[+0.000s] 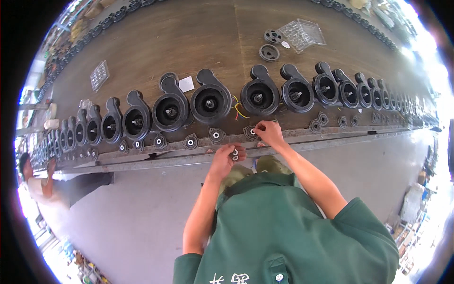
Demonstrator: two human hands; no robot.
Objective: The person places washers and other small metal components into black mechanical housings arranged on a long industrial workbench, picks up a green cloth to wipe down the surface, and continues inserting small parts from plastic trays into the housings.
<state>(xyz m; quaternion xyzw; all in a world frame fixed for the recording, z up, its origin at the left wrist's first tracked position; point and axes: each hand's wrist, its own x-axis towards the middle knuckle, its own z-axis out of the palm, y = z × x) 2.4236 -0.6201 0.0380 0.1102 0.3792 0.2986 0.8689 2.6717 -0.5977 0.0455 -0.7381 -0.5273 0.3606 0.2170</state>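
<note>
My left hand (221, 160) is turned partly palm up just off the bench edge, its fingers curled round a few small metal rings (235, 155) that look like bearings. On the bench, the closed fingertips of my right hand (271, 134) press at a white-centred ring (253, 131) in a dark flanged end cap (247, 133). The fingers partly cover that cap. Left of it lie similar caps, each with a pale ring at its centre, among them one end cap (216, 135) and another end cap (191, 141). Behind them stand black snail-shaped blower housings (211, 102) with shafts inside.
The row of housings curves away to both sides. Other end caps (315, 125) lie to the right. Yellow and red wires (240, 106) stick out between two housings. Farther back are a clear plastic tray (302, 35) and round dark parts (269, 52). Another person (47, 187) works at far left.
</note>
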